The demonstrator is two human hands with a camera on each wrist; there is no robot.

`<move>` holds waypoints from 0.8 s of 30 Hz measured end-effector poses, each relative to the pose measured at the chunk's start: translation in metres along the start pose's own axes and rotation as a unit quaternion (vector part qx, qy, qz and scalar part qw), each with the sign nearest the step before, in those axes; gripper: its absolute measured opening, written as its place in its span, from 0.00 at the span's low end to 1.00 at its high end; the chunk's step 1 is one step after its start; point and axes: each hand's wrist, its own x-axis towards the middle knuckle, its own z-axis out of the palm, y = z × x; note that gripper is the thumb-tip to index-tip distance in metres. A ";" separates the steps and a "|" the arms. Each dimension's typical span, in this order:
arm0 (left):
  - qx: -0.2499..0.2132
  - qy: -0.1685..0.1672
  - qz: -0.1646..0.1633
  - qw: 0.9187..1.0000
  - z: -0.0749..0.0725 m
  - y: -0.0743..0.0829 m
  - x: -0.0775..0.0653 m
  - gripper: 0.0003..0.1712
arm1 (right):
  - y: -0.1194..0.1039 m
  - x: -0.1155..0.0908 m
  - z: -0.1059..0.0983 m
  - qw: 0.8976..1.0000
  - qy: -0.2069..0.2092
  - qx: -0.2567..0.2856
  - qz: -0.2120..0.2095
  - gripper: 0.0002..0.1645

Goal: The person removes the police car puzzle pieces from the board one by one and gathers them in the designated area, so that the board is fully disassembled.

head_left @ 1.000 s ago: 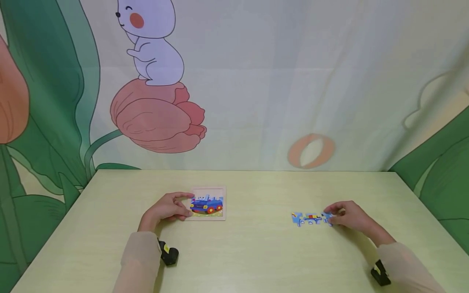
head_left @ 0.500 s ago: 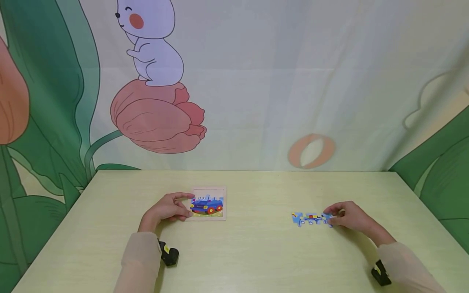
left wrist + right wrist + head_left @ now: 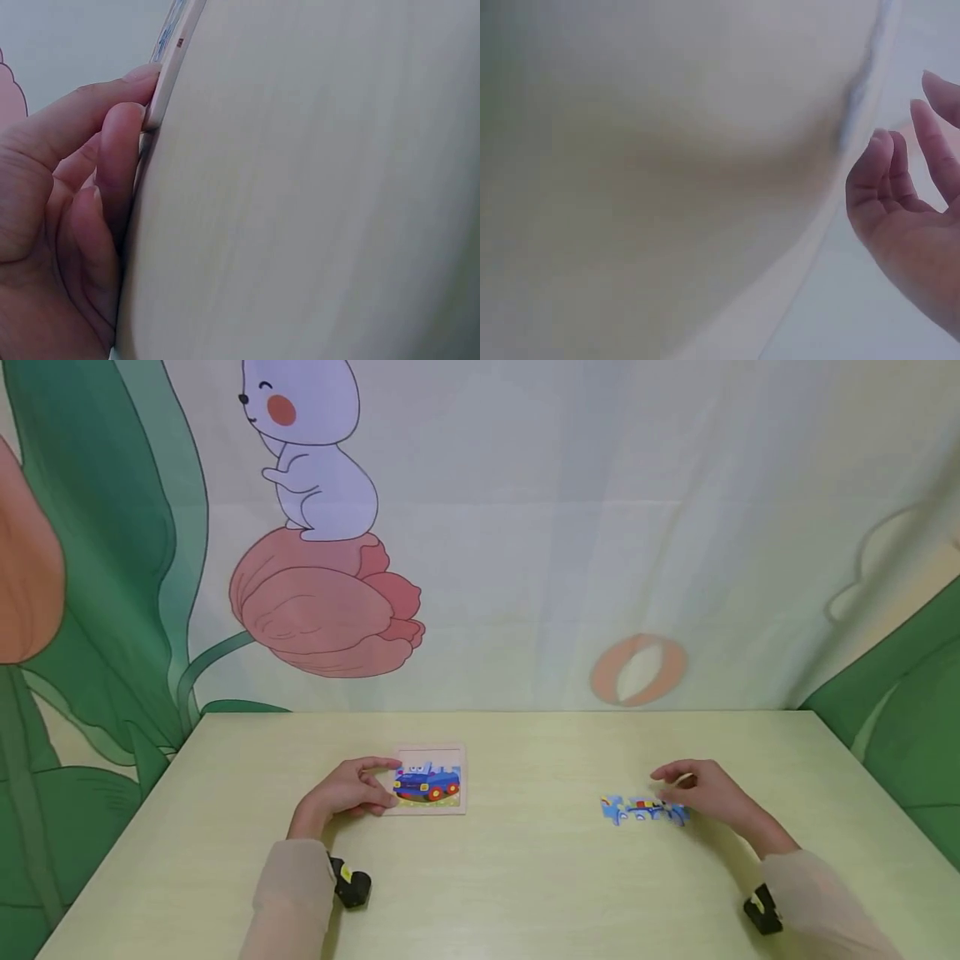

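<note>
A wooden jigsaw tray (image 3: 462, 781) lies left of centre on the table, its lower part filled with a picture of a blue truck with red wheels. The upper strip shows bare wood. My left hand (image 3: 348, 789) holds the tray at its left edge, index finger toward the far corner and thumb toward the near one. In the left wrist view, fingertips touch the tray's pale side (image 3: 171, 71). On the right, a row of blue jigsaw pieces (image 3: 611, 811) lies flat. My right hand (image 3: 705, 789) hovers over the row's right end, fingers parted and holding nothing.
Both lie on a pale wooden table (image 3: 540, 877). A printed curtain (image 3: 510, 527) with a cartoon animal and flowers hangs behind the far edge. Black wrist cameras (image 3: 352, 887) sit under both sleeves.
My right hand has lifted off the pieces and its fingers have parted; the right-end piece now shows more fully. My left hand stays at the tray. The view shifts slightly.
</note>
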 end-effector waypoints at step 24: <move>-0.011 0.004 0.011 1.000 0.000 -0.001 0.001 0.35 | -0.140 0.084 0.126 0.982 -0.111 0.134 -0.073 0.16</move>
